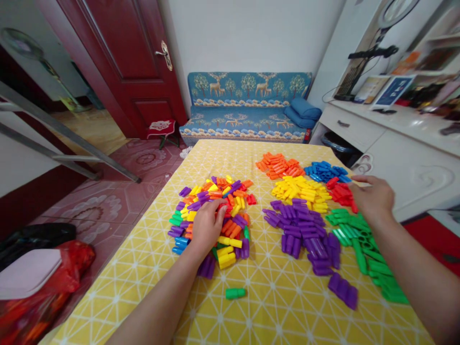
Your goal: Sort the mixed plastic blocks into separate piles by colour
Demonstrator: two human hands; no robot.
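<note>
My left hand [206, 224] is in a mixed heap of small plastic peg-like pieces [176, 231], each a short tube with a narrower end. Its thumb and fingers come together at a red piece [222, 205], though the fingertips are partly hidden. Over the small red pile [340, 194] at the right, my right hand [375, 195] has its fingers stretched out and apart, and I see nothing held. Sorted piles lie around it: orange [278, 166], blue [325, 171], yellow [300, 191], purple [300, 223] and green [370, 249], the last partly behind my right forearm.
One green piece [235, 293] lies alone near the front of the yellow patterned tablecloth [273, 306]. Beyond the table is a blue sofa [244, 115]. A white cabinet [402, 143] stands at right; a red stool [161, 127] and red bag [77, 261] are at left.
</note>
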